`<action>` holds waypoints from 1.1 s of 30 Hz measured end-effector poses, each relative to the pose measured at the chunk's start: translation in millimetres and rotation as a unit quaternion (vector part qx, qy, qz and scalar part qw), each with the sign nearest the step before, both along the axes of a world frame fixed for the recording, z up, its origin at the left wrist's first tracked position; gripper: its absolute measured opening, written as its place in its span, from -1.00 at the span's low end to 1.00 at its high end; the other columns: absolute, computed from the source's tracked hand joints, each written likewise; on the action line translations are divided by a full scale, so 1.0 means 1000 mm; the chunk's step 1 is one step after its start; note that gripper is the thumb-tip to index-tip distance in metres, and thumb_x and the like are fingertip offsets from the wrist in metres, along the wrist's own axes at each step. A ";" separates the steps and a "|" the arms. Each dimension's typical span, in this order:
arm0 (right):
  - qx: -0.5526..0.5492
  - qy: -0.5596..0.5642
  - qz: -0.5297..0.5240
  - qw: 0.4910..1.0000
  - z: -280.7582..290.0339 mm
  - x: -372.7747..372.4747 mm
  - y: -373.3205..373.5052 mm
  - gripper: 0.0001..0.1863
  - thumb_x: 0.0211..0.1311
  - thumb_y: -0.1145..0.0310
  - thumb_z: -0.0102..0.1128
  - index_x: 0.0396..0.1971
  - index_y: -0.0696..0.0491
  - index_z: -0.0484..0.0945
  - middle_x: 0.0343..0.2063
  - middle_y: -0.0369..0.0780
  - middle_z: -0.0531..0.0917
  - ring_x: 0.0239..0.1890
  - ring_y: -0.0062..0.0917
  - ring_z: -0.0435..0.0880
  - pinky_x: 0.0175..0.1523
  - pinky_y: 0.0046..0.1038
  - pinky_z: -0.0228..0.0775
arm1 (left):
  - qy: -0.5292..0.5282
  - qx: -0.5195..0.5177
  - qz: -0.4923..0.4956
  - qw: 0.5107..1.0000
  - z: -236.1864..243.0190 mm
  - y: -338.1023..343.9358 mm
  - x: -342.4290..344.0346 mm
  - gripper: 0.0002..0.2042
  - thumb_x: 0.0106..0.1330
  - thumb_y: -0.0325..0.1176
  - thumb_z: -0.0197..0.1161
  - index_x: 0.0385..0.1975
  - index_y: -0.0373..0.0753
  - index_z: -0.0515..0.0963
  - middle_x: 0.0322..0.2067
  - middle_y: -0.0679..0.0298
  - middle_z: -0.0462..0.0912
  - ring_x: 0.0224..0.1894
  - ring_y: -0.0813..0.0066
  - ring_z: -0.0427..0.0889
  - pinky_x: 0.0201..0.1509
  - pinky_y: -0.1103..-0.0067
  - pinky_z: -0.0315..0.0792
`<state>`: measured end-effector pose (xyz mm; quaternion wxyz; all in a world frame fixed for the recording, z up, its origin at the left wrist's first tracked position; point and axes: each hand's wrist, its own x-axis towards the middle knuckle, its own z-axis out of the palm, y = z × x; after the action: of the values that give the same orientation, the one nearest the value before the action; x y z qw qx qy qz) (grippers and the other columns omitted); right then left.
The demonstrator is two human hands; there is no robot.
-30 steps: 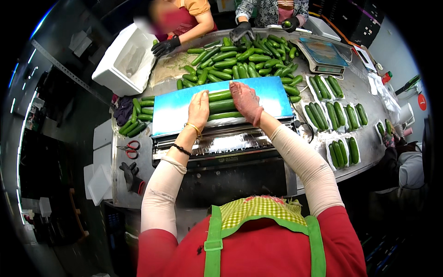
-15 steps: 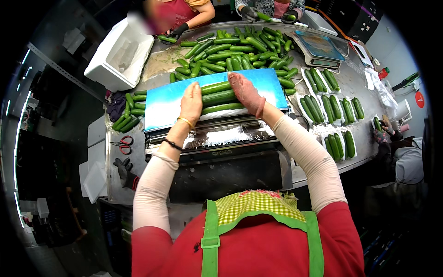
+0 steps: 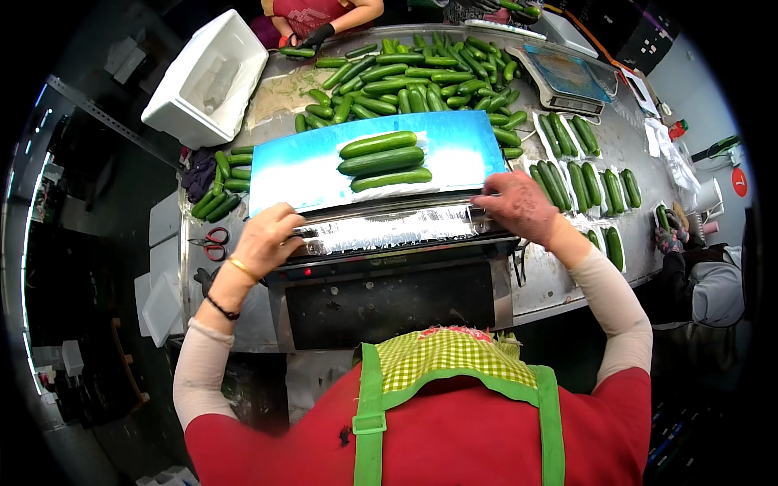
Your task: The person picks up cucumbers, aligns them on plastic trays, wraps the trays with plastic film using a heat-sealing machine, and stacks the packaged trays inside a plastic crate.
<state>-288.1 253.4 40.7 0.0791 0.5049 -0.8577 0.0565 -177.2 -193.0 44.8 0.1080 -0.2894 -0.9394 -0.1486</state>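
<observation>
Three cucumbers (image 3: 381, 161) lie side by side on a white tray (image 3: 422, 138), which rests on the blue-and-white top plate (image 3: 300, 158) of a wrapping machine. In front of them, a shiny strip of clear plastic film (image 3: 389, 230) stretches across the machine. My left hand (image 3: 269, 240) is closed at the strip's left end, pinching its edge. At the right end, my right hand (image 3: 523, 206) is closed on the film with bent fingers. Both hands are apart from the cucumbers. A small red light (image 3: 308, 272) glows on the machine's front.
Loose cucumbers (image 3: 413, 77) are heaped behind the machine. Filled trays (image 3: 583, 185) and a scale (image 3: 559, 77) stand to the right. Left are scissors (image 3: 212, 243) and a white foam box (image 3: 207, 81). Co-workers' gloved hands (image 3: 316, 35) work at the far side; another person (image 3: 713, 283) is at right.
Both hands have left the cucumbers and moved nearer and outward, to the two ends of the film strip. The cucumbers stay on the plate.
</observation>
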 end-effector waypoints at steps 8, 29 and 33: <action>-0.253 -0.172 0.065 0.950 -0.012 0.027 -0.027 -0.68 0.04 0.68 0.17 -0.17 0.08 0.58 -0.21 -0.20 0.65 -0.23 -0.29 0.70 -0.17 -0.36 0.58 | -0.258 0.287 0.130 0.914 -0.009 0.033 0.004 -0.93 0.33 -0.64 0.09 -0.30 -0.34 0.51 -0.36 0.18 0.59 -0.37 0.48 0.68 -0.41 0.58 0.53; -0.093 -0.104 -0.207 0.968 -0.048 -0.073 -0.093 -0.66 0.37 0.24 -0.02 -0.29 0.19 0.65 -0.01 -0.03 0.55 0.09 -0.14 0.50 0.20 -0.21 0.35 | -0.047 0.227 0.192 0.954 -0.072 0.046 -0.105 -0.75 0.45 -0.47 0.03 0.08 -0.32 0.35 -0.15 -0.13 0.63 -0.06 -0.09 0.63 -0.03 0.35 0.51; -0.041 -0.107 -0.246 0.962 -0.038 -0.049 -0.099 -0.67 0.36 0.23 0.00 -0.31 0.15 0.67 -0.09 -0.08 0.54 0.01 -0.19 0.53 0.13 -0.23 0.37 | -0.071 0.301 0.231 0.922 -0.072 0.057 -0.090 -0.74 0.45 -0.42 0.04 0.06 -0.39 0.39 -0.14 -0.12 0.64 -0.05 0.03 0.65 0.01 0.39 0.50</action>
<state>-337.6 154.4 3.1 0.0188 0.2654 -0.9560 0.1236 -266.7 -136.2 -27.4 0.1547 -0.0066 -0.8964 -0.4152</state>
